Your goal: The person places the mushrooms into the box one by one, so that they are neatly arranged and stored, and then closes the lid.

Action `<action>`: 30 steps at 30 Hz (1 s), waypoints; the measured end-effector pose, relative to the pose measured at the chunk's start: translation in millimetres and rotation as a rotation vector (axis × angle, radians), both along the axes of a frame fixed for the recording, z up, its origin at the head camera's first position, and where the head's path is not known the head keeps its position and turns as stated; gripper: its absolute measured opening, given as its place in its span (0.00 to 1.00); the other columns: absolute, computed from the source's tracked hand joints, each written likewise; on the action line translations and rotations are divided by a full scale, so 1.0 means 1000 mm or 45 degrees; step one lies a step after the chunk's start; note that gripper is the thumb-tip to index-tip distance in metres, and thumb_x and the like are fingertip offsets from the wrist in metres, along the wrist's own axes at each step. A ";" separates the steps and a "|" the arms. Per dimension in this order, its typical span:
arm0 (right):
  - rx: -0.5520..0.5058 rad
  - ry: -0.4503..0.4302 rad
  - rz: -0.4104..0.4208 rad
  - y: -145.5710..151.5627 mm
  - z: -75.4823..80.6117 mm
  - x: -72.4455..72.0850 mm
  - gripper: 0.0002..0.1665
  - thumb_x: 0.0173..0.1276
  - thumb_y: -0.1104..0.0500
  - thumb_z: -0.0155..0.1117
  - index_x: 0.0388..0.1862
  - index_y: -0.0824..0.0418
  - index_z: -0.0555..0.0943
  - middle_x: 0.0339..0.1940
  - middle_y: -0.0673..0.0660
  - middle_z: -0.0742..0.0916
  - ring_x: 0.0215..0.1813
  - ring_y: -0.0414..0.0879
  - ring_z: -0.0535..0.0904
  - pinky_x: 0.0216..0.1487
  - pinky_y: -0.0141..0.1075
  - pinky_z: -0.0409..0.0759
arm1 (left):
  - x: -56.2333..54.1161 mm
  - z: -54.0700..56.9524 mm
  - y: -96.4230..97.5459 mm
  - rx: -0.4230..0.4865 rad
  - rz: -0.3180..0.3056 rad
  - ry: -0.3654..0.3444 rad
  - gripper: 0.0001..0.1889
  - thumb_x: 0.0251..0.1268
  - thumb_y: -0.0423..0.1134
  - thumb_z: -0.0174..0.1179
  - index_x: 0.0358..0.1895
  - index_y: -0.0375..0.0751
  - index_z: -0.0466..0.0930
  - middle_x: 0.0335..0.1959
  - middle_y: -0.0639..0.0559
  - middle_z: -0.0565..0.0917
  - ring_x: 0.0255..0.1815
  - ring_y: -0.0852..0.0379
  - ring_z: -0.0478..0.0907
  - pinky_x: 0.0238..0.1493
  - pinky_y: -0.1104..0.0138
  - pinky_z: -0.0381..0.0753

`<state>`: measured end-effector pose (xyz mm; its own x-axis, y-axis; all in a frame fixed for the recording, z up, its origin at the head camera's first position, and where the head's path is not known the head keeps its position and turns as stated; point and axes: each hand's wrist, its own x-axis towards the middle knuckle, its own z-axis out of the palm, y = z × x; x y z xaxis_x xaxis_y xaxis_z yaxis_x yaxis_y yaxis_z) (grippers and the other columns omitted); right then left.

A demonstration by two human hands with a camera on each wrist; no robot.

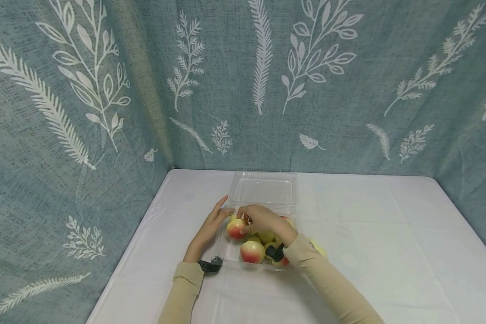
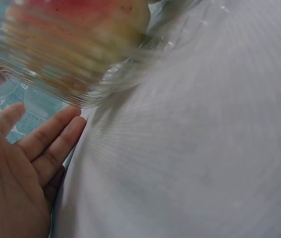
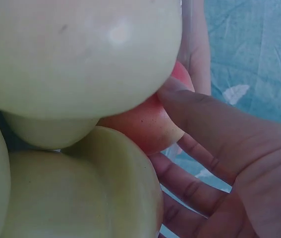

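A clear plastic clamshell box [image 1: 228,253] holds several yellow and red apples [image 1: 252,252]. My right hand [image 1: 263,221] reaches over them from the right and grips a red-and-yellow apple [image 1: 236,230] at the box's left side. In the right wrist view, thumb and fingers curl round that reddish apple [image 3: 147,124], partly hidden behind paler ones. Along the outside of the box's left wall is my left hand [image 1: 209,228], fingers extended. The left wrist view shows its fingers [image 2: 51,134] close beside the ribbed plastic wall; whether they touch it I cannot tell.
The box's hinged lid [image 1: 263,191] lies folded back, away from me. More yellow fruit [image 1: 318,248] sits right of the box, partly behind my right sleeve. A white cloth covers the table [image 1: 389,243]; a patterned blue-green curtain [image 1: 235,81] hangs behind and at both sides.
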<state>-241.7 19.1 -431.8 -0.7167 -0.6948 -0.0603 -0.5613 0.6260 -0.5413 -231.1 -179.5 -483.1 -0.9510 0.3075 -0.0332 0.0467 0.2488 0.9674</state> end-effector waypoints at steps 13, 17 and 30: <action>0.001 -0.035 0.001 0.000 -0.003 -0.002 0.16 0.59 0.58 0.68 0.46 0.57 0.77 0.38 0.55 0.83 0.40 0.47 0.78 0.41 0.35 0.75 | -0.001 0.000 -0.001 0.001 -0.007 0.014 0.29 0.75 0.44 0.40 0.74 0.43 0.45 0.61 0.32 0.71 0.64 0.38 0.66 0.68 0.45 0.50; 0.011 -0.043 -0.004 0.000 -0.002 -0.001 0.17 0.59 0.58 0.68 0.47 0.57 0.77 0.39 0.55 0.83 0.40 0.47 0.79 0.42 0.36 0.75 | 0.000 0.000 -0.001 -0.001 -0.009 0.015 0.29 0.75 0.44 0.40 0.74 0.44 0.45 0.61 0.32 0.71 0.64 0.39 0.65 0.68 0.44 0.50; 0.005 -0.055 -0.019 0.000 0.001 0.001 0.17 0.60 0.59 0.67 0.48 0.58 0.78 0.41 0.55 0.83 0.41 0.47 0.78 0.43 0.37 0.76 | 0.000 0.001 -0.002 0.010 -0.024 0.007 0.28 0.75 0.42 0.39 0.74 0.44 0.45 0.62 0.32 0.70 0.65 0.39 0.65 0.69 0.45 0.50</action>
<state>-240.9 19.2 -431.2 -0.7236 -0.6838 -0.0942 -0.5282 0.6364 -0.5622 -231.1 -181.2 -482.0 -0.9452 0.3255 -0.0252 0.0568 0.2400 0.9691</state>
